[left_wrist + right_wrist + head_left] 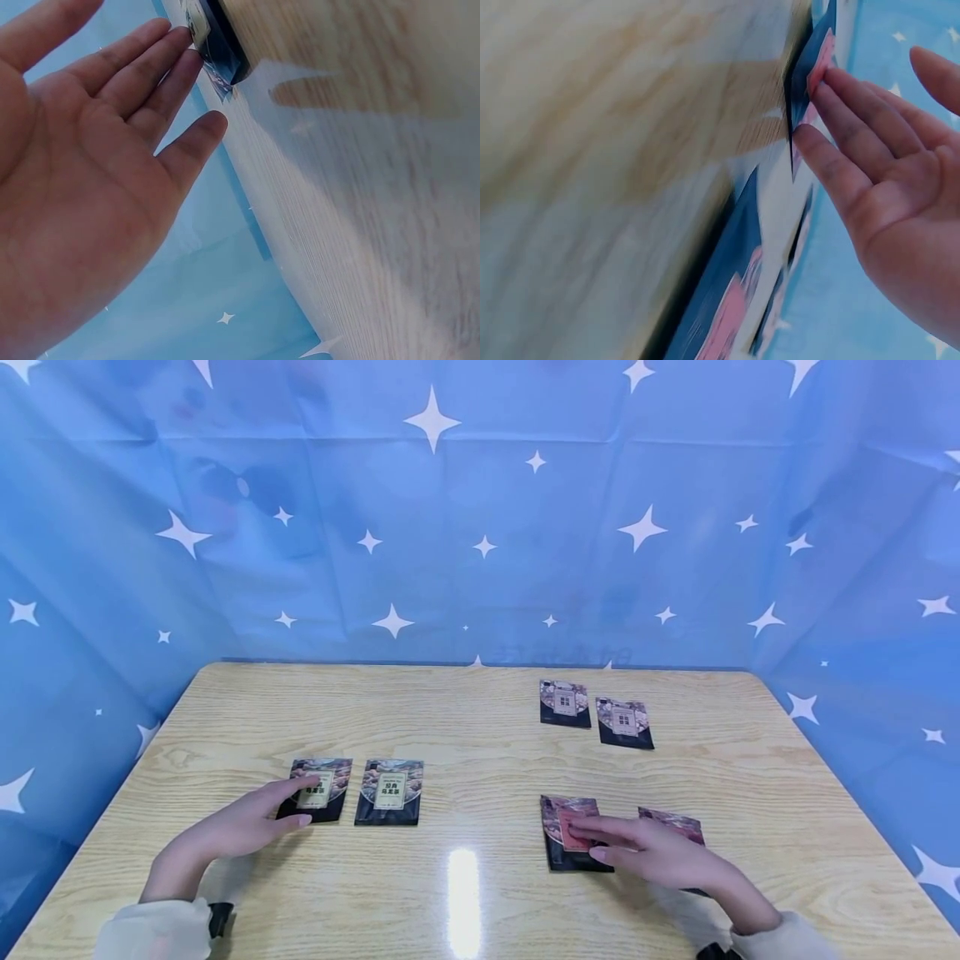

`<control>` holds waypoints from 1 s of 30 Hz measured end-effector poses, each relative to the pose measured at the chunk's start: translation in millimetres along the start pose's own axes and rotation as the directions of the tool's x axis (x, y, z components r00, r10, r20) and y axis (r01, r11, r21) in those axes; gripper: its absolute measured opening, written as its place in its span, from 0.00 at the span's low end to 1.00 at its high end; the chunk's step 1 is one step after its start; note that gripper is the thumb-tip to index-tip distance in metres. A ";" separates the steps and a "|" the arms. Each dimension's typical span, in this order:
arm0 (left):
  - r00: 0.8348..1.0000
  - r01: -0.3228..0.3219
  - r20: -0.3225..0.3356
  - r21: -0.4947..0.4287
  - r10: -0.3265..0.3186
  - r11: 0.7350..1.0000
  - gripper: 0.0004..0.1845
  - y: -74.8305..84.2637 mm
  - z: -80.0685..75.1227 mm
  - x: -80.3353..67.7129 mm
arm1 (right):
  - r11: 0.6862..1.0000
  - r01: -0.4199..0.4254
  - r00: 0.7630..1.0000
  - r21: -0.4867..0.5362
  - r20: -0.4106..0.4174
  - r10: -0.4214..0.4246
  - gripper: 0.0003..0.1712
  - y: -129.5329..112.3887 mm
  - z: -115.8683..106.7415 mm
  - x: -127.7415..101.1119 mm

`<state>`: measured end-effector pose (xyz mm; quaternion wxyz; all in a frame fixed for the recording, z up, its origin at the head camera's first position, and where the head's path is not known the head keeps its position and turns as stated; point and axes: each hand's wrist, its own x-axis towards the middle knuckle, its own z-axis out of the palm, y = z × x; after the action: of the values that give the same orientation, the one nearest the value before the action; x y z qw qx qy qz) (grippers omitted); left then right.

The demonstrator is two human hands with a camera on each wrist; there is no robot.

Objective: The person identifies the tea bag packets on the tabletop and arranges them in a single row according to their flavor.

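Two flat tea packets with pale green labels lie side by side on the left half of the table. My left hand [242, 825] reaches over the outer green-label packet [321, 799], its fingers extended and the fingertips at its face in the left wrist view. The other green-label packet [390, 792] lies just to the right of it. On the right, my right hand [663, 853] touches a red-label packet [553, 837] with straight fingers. A second red-label packet [678, 822] is partly hidden behind that hand and shows large in the right wrist view.
Two packets with pale pinkish labels, a left one [565, 703] and a right one [625, 723], lie farther back on the wooden table [465, 735]. A blue curtain [480, 585] with white stars hangs along the table's back and side edges.
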<state>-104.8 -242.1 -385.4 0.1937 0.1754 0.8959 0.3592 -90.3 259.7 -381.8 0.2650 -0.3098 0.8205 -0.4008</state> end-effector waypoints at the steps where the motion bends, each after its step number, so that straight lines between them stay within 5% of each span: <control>1: 1.000 -0.001 0.000 -0.002 0.001 1.000 0.32 -0.1 -0.1 0.0 | 1.000 -0.005 1.000 -0.014 0.009 0.005 0.26 -1.2 0.5 3.5; 17: 1.000 -0.016 0.003 0.010 0.016 1.000 0.32 -2.0 -0.4 0.9 | 0.996 -0.003 1.000 -0.095 0.021 0.006 0.26 -22.2 14.5 81.5; 30: 1.000 -0.027 0.006 0.005 0.027 1.000 0.32 -2.7 -0.9 0.9 | 0.993 -0.002 0.998 -0.115 0.055 0.008 0.24 -43.3 28.1 119.3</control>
<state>-106.5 -244.0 -387.0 0.1909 0.1891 0.8938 0.3592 -137.9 138.7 -383.7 0.2703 -0.3336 0.8353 -0.3434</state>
